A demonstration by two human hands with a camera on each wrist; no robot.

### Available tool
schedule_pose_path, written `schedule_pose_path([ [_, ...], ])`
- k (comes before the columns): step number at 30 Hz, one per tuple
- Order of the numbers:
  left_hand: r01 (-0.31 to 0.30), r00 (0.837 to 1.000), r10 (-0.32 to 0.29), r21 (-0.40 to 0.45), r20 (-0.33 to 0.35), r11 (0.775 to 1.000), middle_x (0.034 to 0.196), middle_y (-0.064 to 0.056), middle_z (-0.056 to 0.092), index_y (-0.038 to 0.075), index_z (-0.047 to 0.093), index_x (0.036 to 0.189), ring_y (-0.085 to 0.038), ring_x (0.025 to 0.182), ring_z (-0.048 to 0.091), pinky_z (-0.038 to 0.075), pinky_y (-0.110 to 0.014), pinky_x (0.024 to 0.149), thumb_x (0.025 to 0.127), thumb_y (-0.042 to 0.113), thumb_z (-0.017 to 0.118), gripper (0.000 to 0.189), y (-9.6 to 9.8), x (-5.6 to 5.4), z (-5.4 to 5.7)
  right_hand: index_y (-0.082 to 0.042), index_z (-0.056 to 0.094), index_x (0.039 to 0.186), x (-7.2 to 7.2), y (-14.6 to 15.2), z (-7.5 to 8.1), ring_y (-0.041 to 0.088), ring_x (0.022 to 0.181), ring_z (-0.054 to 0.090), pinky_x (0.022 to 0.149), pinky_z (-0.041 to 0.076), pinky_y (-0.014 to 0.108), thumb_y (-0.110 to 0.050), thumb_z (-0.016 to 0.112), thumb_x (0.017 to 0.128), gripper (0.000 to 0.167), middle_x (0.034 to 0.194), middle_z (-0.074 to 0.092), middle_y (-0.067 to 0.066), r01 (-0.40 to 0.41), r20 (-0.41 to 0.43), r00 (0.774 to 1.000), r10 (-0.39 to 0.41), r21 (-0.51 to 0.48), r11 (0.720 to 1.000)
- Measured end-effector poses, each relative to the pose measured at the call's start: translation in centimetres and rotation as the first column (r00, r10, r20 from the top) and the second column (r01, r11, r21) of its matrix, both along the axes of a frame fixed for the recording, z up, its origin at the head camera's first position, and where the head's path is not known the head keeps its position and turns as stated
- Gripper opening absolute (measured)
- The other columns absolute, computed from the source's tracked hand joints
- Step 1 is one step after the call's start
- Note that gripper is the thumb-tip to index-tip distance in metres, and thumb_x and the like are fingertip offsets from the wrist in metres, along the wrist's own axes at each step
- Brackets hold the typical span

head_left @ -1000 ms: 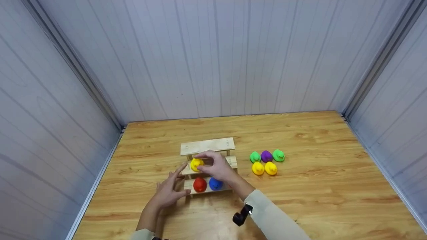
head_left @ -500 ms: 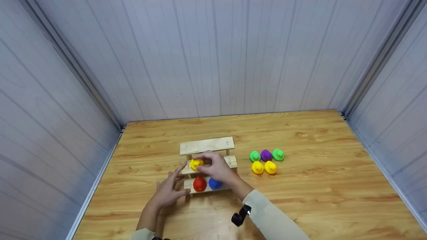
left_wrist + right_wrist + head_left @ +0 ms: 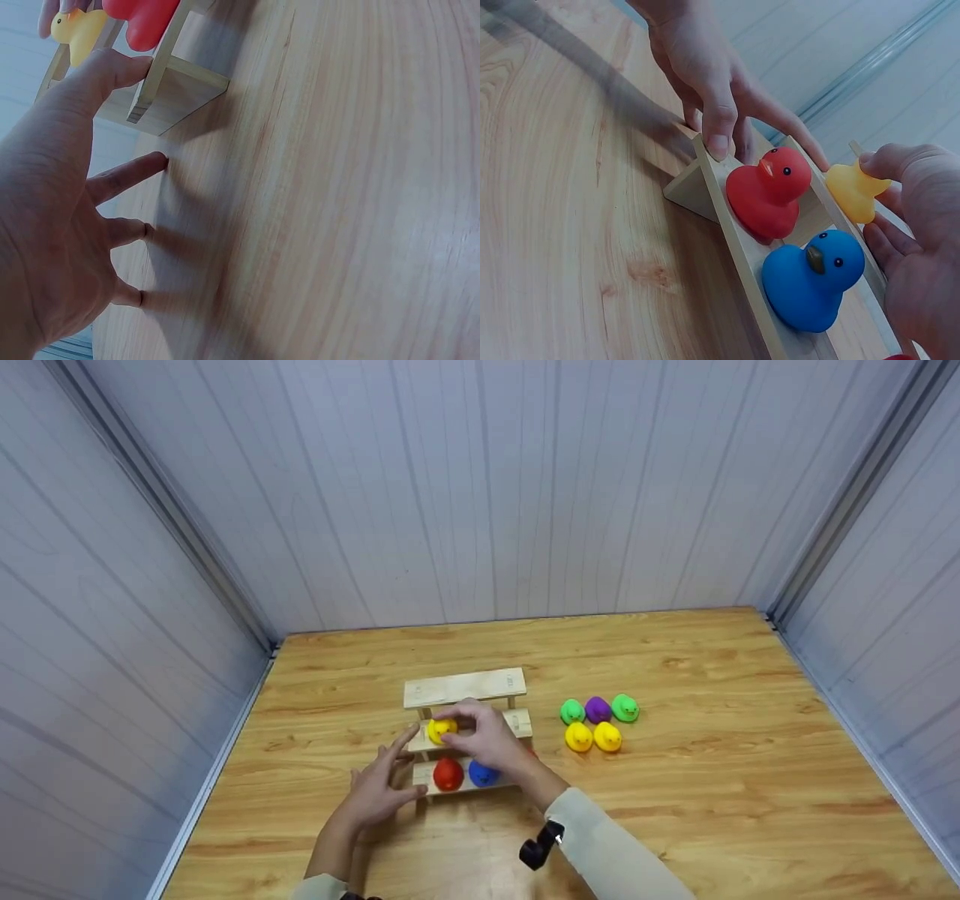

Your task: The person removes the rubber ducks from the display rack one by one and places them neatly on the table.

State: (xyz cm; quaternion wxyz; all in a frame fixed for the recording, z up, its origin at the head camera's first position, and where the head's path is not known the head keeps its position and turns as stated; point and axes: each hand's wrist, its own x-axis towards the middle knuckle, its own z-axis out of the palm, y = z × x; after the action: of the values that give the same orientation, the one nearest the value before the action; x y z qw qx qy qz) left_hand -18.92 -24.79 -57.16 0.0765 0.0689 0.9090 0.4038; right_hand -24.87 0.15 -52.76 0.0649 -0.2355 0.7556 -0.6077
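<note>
A three-step wooden stand (image 3: 465,688) bears rubber ducks on its lower two steps. My right hand (image 3: 489,739) pinches a yellow rubber duck (image 3: 847,193) between thumb and fingers at the left end of the middle step. My left hand (image 3: 379,789) is spread at the stand's left side. Its thumb (image 3: 129,69) touches the end of the lowest step, the index finger reaches the middle step, and other fingertips are down at the table. On the lowest step sit a red duck (image 3: 769,191) and a blue duck (image 3: 814,281); another red thing (image 3: 898,358) barely shows beyond them.
Right of the stand, two green ducks, one of them the near green duck (image 3: 572,711), flank a purple duck (image 3: 598,709). Two yellow ducks, including the right yellow duck (image 3: 607,737), sit in front. Pale panel walls (image 3: 480,510) enclose the wooden table (image 3: 712,735).
The yellow duck in my right hand is slightly lower at the middle step than a second ago. Both hands otherwise keep their places.
</note>
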Motion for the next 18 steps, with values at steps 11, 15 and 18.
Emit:
schedule_pose_path([
  [11, -0.003, 1.000, 0.003, 0.011, 0.003, 1.000, 0.162, -0.017, 0.067, 0.044, 0.033, 0.176, -0.065, 0.170, 0.011, -0.011, -0.099, 0.122, 0.094, 0.039, 0.088, 0.099, 0.07, -0.02, 0.09, -0.005, 0.083, 0.130, 0.06, 0.30, 0.39, 0.024, 0.120, 0.072, 0.105, 0.060, 0.024, -0.008, 0.083, 0.100, 0.030, 0.129, 0.078, 0.017, 0.005, -0.070, 0.998, -0.001, 0.045, 0.999],
  [15, -0.005, 1.000, 0.005, 0.009, -0.001, 1.000, 0.162, -0.015, 0.067, 0.043, 0.034, 0.176, -0.065, 0.170, 0.012, -0.011, -0.098, 0.122, 0.094, 0.039, 0.088, 0.099, 0.17, -0.06, 0.02, -0.005, 0.082, 0.130, 0.15, 0.50, 0.45, 0.027, 0.121, 0.073, 0.108, 0.062, 0.031, -0.008, 0.084, 0.100, 0.030, 0.130, 0.078, 0.017, 0.002, -0.075, 0.997, 0.001, 0.040, 0.999],
  [18, -0.006, 1.000, 0.006, 0.011, -0.008, 1.000, 0.162, -0.015, 0.067, 0.042, 0.034, 0.176, -0.066, 0.170, 0.012, -0.011, -0.098, 0.122, 0.093, 0.039, 0.089, 0.100, 0.18, -0.12, -0.08, -0.004, 0.082, 0.130, 0.23, 0.68, 0.50, 0.029, 0.122, 0.073, 0.109, 0.063, 0.035, -0.008, 0.083, 0.100, 0.031, 0.130, 0.078, 0.018, -0.002, -0.074, 0.997, 0.004, 0.031, 1.000],
])
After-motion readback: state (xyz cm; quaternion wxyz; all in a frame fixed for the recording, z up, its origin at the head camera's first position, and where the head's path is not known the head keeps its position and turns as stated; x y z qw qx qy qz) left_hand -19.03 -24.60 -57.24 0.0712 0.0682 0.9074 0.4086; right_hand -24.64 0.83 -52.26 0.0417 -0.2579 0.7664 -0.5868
